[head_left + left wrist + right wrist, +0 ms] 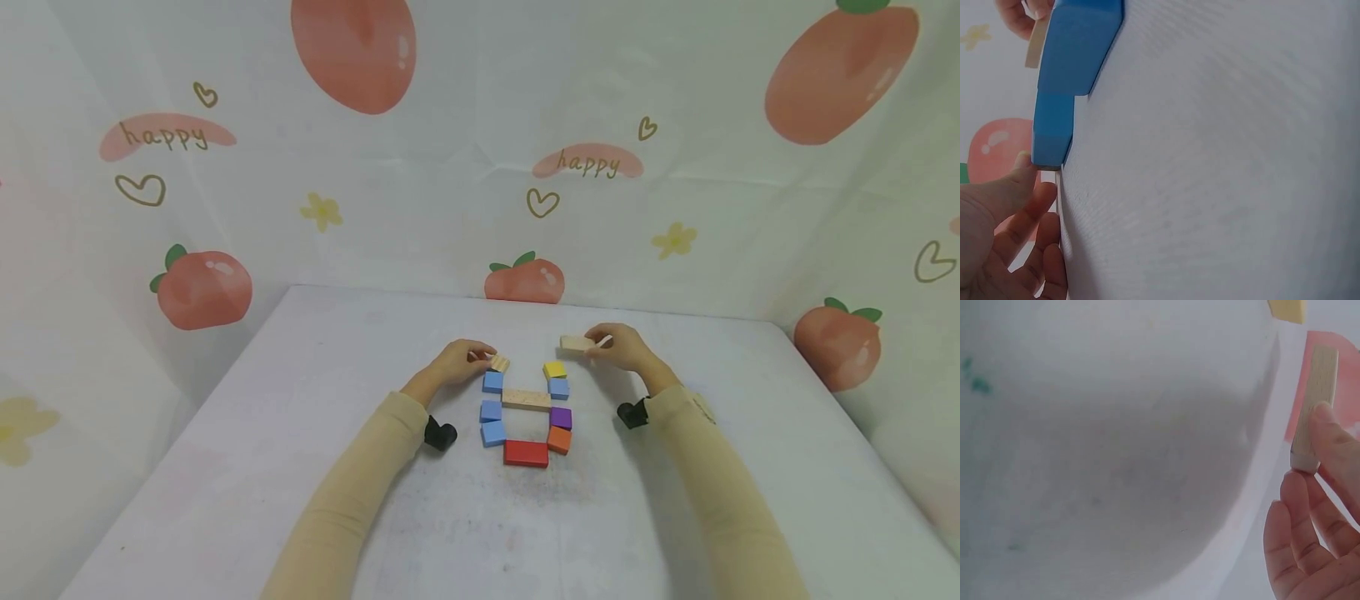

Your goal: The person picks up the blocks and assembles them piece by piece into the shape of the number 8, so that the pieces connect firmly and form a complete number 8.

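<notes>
In the head view, my left hand [459, 363] pinches a small striped wooden block [499, 362] at the far end of the left row of blue blocks [492, 382]. From the left wrist view, that wooden block is mostly hidden behind a blue block [1052, 128], with the thumb of my left hand [997, 231] at its edge. My right hand [619, 347] holds a plain oblong wooden block [1316, 403] between thumb and fingers, raised off the table. Closest to it in the layout is a yellow block [555, 369], which tops the right row.
Below the yellow block come a blue block [558, 388], a purple block [561, 417] and an orange block [559, 440]. A wooden bar [527, 400] spans between the rows. At the near end lies a red block [526, 453]. A patterned cloth [450, 208] hangs behind the white table [300, 358].
</notes>
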Tool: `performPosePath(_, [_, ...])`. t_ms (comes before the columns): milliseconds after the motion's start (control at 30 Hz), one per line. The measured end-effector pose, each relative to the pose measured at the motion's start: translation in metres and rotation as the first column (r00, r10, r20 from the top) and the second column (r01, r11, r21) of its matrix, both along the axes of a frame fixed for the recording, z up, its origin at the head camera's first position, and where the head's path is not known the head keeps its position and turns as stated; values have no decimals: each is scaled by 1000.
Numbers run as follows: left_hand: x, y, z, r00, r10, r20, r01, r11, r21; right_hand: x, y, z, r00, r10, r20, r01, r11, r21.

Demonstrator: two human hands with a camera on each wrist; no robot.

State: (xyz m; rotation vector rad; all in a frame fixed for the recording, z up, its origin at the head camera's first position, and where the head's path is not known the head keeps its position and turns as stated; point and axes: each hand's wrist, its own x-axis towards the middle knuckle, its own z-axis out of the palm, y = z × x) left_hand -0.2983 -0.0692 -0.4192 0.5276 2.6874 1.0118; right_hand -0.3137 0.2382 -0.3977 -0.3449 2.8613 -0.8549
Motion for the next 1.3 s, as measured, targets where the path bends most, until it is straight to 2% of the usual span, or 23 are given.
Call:
performPosePath(667, [0,0,-1,1000,2,-9,-2,1000,-3,1,-17,7,999,37,2,-37,999,16])
performPosePath(1033, [-2,1,-5,1000,21,20,-21,1000,-3,1,-27,7,997,74,-6,-74,997,17])
performPosePath(1300, [-3,0,-5,1000,10,-11,-10,1000,-3,2,-33,9,996,86,5,-86,996,28])
